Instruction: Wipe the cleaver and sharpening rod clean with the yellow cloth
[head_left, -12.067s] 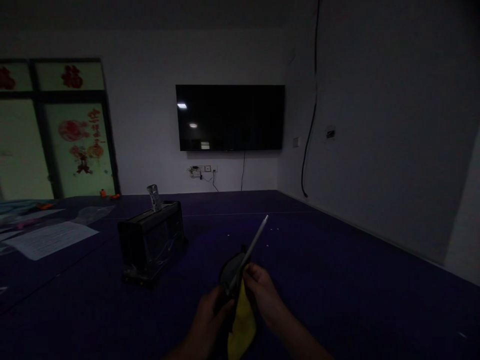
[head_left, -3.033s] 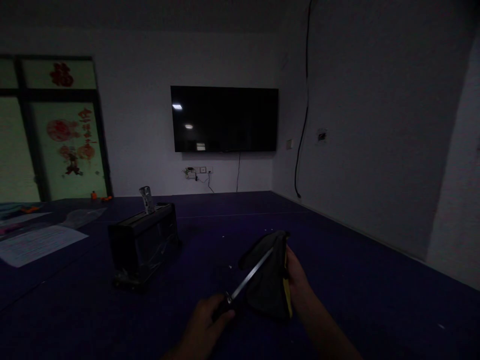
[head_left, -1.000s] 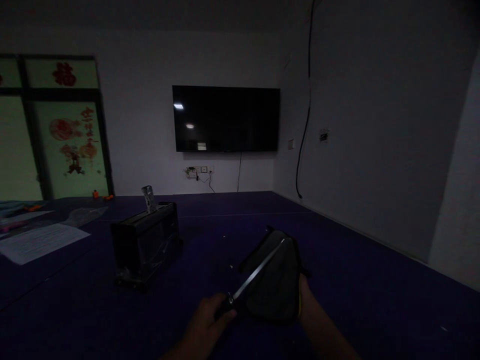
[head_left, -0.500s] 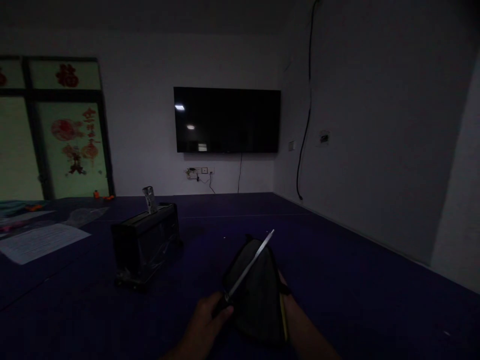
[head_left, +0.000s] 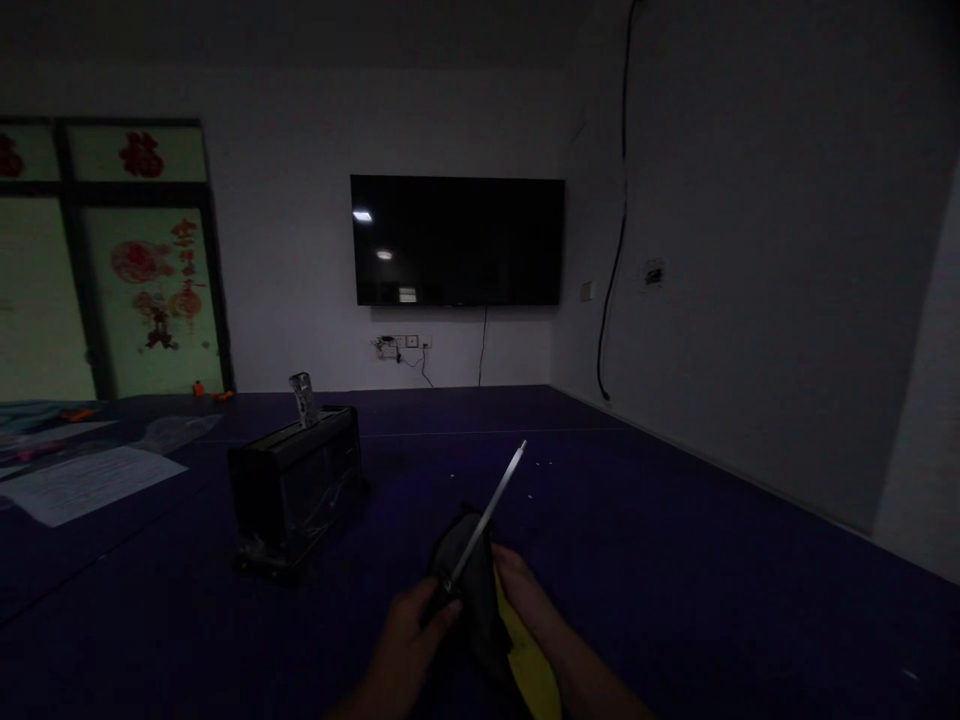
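In my left hand (head_left: 409, 630) is a dark handle with a long, thin silver rod (head_left: 489, 510) that points up and to the right. Its tip is narrower than the shaft; the exact kind of tool cannot be made out. My right hand (head_left: 529, 600) is closed on the side of a dark grey, flat, pouch-like item (head_left: 478, 610) with a yellow side (head_left: 529, 665). The rod crosses in front of this item's upper part. The lower end of the item runs towards the bottom of the view, and some of my fingers are hidden behind it.
A black slotted case (head_left: 296, 490) with a patterned upright piece (head_left: 304, 400) stands on the dark blue tabletop (head_left: 675, 560) to the left. Printed paper (head_left: 97, 483) and clear plastic (head_left: 176, 432) lie farther left. Small white bits are scattered ahead. A television (head_left: 459, 240) hangs on the wall.
The dark item has turned and moved down-left, showing much more of its yellow side. My right hand has shifted left. The rod has tilted steeper, its tip a little higher and farther left.
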